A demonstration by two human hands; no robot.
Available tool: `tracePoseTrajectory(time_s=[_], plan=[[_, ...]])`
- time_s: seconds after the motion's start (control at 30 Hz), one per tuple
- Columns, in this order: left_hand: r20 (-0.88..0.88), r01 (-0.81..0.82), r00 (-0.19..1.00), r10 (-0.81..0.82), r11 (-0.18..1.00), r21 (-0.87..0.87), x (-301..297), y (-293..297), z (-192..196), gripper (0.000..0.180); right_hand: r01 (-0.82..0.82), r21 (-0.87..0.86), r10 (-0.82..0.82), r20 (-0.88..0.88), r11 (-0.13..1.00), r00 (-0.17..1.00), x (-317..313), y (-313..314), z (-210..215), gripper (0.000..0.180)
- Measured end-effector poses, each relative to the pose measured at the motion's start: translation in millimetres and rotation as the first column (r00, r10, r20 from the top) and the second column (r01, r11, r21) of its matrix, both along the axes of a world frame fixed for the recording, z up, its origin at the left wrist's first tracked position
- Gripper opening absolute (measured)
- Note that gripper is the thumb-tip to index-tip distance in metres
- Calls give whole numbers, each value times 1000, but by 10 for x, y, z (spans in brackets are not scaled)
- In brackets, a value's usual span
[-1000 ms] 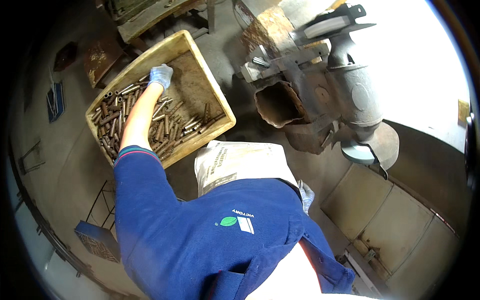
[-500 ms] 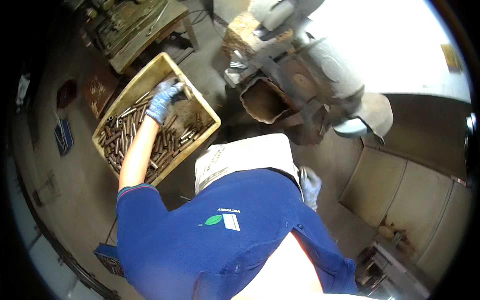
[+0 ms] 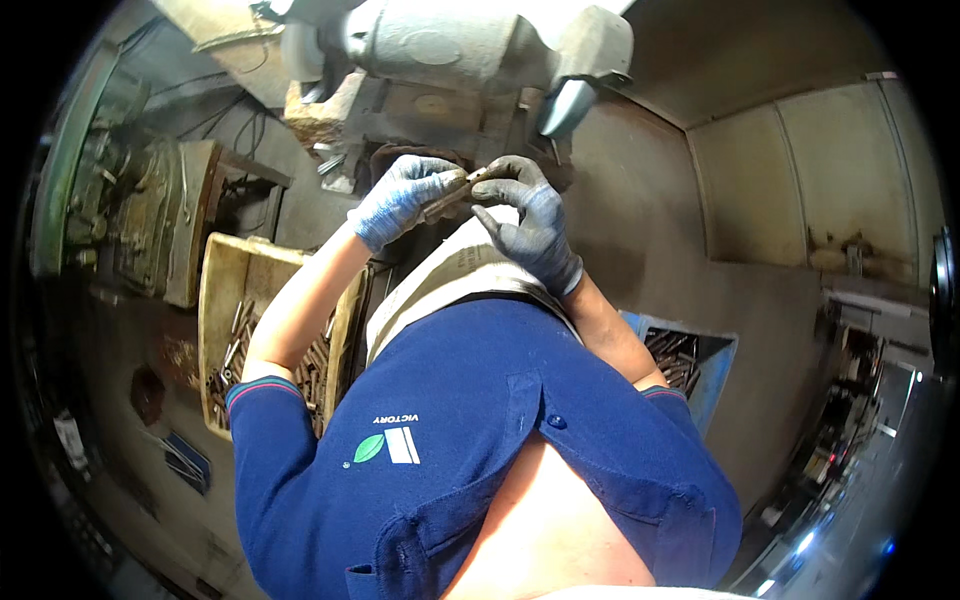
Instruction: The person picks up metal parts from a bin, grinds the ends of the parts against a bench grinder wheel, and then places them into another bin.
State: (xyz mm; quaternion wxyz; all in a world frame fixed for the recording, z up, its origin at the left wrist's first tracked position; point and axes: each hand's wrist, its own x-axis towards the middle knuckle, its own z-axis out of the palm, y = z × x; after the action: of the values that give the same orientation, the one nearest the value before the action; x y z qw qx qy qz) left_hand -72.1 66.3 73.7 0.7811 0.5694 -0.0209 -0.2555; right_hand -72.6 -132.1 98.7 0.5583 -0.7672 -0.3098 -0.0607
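Note:
My left hand [image 3: 408, 200], in a blue and grey glove, is closed on a short metal rod [image 3: 443, 206] in front of my waist. At the rod's far end the gloved fingers of my right hand [image 3: 530, 222] pinch together around its tip. A bright spot shows where the two sets of fingertips meet; whether there is a second piece there I cannot make out. Just beyond both hands stands a grey bench grinder [image 3: 430, 48] on a dark metal stand.
A yellow bin [image 3: 212, 300] with many brown and shiny metal rods stands to my left. To my right a blue bin [image 3: 716, 375] holds similar dark rods. A workbench with machinery [image 3: 150, 215] is at the far left. Metal panels [image 3: 750, 180] line the far right.
My left hand has come out of the yellow bin with a metal rod. My right hand has risen from beside my waist to meet it. The view has swung to the right.

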Motion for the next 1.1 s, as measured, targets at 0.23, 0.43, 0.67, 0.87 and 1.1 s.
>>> tracePoseTrajectory(time_s=[0.23, 0.43, 0.67, 0.87, 1.1], plan=[[-36, 202, 978, -204, 978, -46, 246, -227, -91, 29, 161, 213, -92, -301, 964, 949, -121, -269, -53, 10], [70, -188, 980, 186, 981, 35, 267, -224, -52, 22, 377, 154, -358, -135, 914, 924, -70, -515, -235, 11], [280, -225, 941, 190, 969, 98, 255, -503, -315, 18, 465, 302, -361, -342, 832, 868, -121, -481, -460, 19], [259, -267, 937, 235, 959, 94, 322, -706, -547, 15, 472, 214, -385, -348, 855, 855, -122, -573, -557, 17], [68, -322, 946, 318, 946, 50, 608, -961, -934, 15, 533, 28, -530, -72, 846, 845, 81, -740, -768, 17]])
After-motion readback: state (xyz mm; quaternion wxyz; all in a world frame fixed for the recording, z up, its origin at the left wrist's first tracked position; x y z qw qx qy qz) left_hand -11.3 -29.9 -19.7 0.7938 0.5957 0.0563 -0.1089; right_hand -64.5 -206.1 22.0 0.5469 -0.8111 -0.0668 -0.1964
